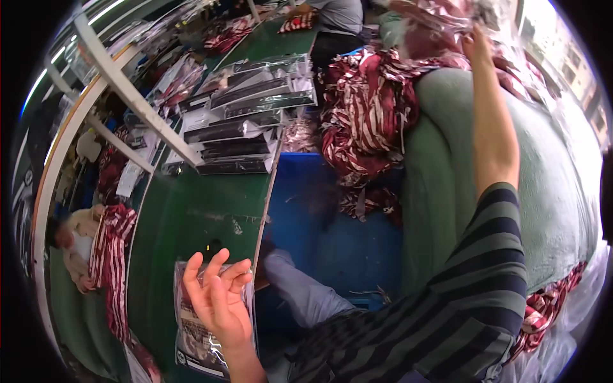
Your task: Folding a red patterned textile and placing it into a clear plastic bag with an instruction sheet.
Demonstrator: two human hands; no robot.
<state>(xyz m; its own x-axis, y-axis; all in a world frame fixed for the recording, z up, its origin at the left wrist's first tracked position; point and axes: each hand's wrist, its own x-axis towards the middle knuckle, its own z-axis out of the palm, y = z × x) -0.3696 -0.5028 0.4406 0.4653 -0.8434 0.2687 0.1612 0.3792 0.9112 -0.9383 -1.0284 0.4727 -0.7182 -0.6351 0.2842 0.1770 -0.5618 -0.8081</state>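
Observation:
My left hand (220, 306) is raised over the green table with its fingers apart and curved, holding nothing. Below and behind it lies a flat packaged garment (204, 341) in a clear bag. My right arm stretches far out to the upper right. At its end my right hand (476, 48) is closed, small and partly blurred, on a clear plastic bag (440, 32) with dark red cloth showing through. Left of that hand, a heap of red-and-white striped garments (367, 108) hangs over the edge of a green covered bundle (447, 102).
Several flat packages (255, 108) are piled on the green table (198, 204). A white metal post (137, 96) slants across the left. Between table and bundle is a blue bin (364, 249). One person (80, 249) handles striped cloth at left; another (338, 16) is at the far end.

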